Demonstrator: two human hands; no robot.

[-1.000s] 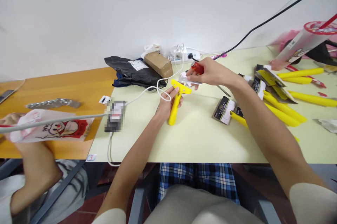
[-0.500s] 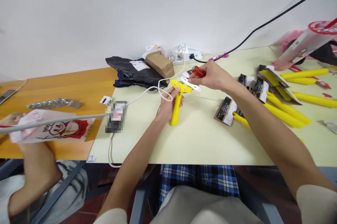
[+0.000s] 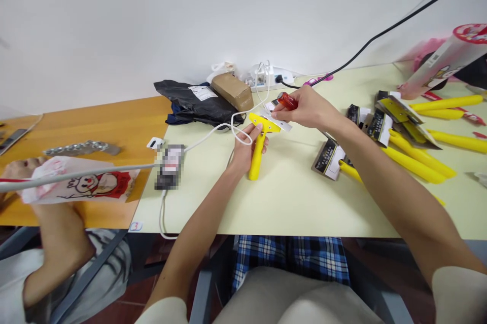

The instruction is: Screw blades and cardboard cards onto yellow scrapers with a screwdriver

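my left hand (image 3: 243, 149) is wrapped around the handle of a yellow scraper (image 3: 258, 149) standing at frame centre on the pale table (image 3: 289, 197). just beyond, my right hand (image 3: 310, 108) pinches a flat metal blade (image 3: 277, 120) against its head, a red-handled screwdriver (image 3: 286, 101) tucked in the same grip.

- There is only one camera. It sits on the person's head.
- It looks forward and down, over both arms, at a pale table (image 3: 289, 202).
- The left hand (image 3: 243, 149) and the right hand (image 3: 308, 108) are near the middle of the picture, a bit far out, at arm's reach.
- At the bottom, very close, the camera sees the person's own lap.
- At the top, it faces a white wall (image 3: 152, 20) behind the table.
- On the left edge it catches an orange table (image 3: 114, 126) and another person's arm (image 3: 57, 248).
- No second view shares this scene.
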